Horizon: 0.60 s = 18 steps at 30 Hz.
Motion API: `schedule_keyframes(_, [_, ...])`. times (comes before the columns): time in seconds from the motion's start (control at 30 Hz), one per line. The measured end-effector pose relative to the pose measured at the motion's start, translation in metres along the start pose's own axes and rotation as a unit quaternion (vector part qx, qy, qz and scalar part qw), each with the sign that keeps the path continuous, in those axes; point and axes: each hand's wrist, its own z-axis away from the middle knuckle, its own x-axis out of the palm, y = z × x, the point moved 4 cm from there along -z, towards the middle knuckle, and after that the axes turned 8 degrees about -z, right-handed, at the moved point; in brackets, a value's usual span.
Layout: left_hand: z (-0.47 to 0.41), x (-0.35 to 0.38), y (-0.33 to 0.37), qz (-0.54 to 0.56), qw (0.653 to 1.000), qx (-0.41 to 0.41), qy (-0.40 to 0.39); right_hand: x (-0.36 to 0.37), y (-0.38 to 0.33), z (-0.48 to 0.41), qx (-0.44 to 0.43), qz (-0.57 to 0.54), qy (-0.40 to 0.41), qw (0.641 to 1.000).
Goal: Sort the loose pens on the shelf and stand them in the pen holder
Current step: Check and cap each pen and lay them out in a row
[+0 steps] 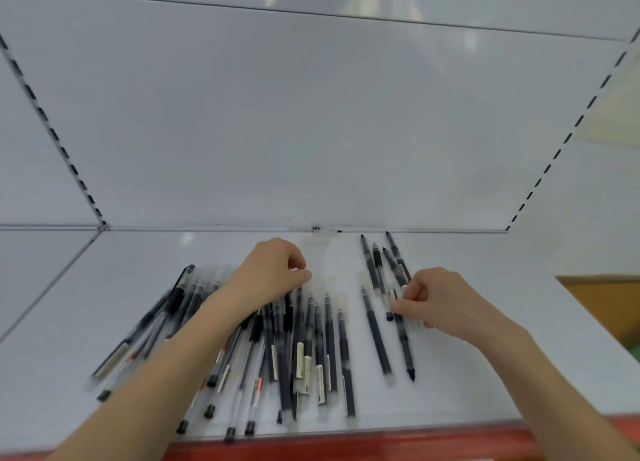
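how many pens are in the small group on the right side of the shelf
6 that I can make out. Four fan out at the back, and two longer ones lie nearer. The right hand covers some, so more may be hidden.

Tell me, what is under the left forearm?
Pens from the big pile lie under the left forearm on the shelf. How many it covers cannot be seen.

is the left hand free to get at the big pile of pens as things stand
Probably yes: the left hand already hovers over the top of the big pile of pens, loosely curled, with nothing lying between them on the shelf.
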Motion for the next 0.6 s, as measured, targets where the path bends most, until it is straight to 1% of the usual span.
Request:
schedule_keyframes(0.13, [0.000,0.001,0.000,-0.007,1.000,0.002,-0.001,0.000,-0.004,0.001,0.009,0.025,0.012,1.000])
schedule_keyframes(0.27, [0.000,0.001,-0.001,-0.006,1.000,0.003,0.003,0.004,-0.008,0.004,-0.017,0.085,0.012,0.996])
schedule_keyframes(0.5, [-0.001,0.001,-0.003,0.002,1.000,0.002,0.008,0.008,-0.011,0.013,-0.033,0.162,0.025,0.986])
schedule_keyframes(0.6, [-0.002,0.001,-0.004,0.001,1.000,0.001,0.012,0.008,-0.010,0.015,-0.029,0.158,0.011,0.987])
